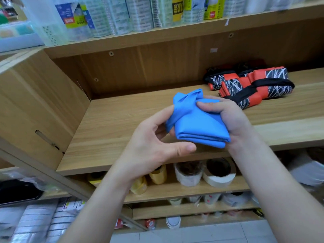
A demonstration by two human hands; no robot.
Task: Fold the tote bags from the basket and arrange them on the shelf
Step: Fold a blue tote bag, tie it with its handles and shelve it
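The grip of the right hand point(226, 118) is clamped on the blue tote bag point(198, 127): its fingers curl over the top of the folded bundle from the right and press into the cloth, while the palm backs the bag's right side. The left hand point(154, 142) has its grip on the same bag from the left, with the fingers curled against the bag's left edge where a blue strap runs up and over the bundle. Its thumb lies stretched out just below the bag's lower folded edge; whether it touches the cloth cannot be told

The bag is folded into a small thick packet with several layers showing along the near edge and the strap gathered at the top. It is held in the air between both hands, in front of and above the wooden shelf point(122, 120), not resting on it

On that shelf, towards the right and near the back panel, lie folded orange and black tote bags point(254, 85) with a white scribble pattern and black straps, well apart from the hands. The board above carries wrapped packages point(122, 14) with printed labels. The board below holds white tape rolls point(219, 174) and, left of them, yellowish rolls point(158, 174). Pale floor tiles point(192, 234) show at the bottom
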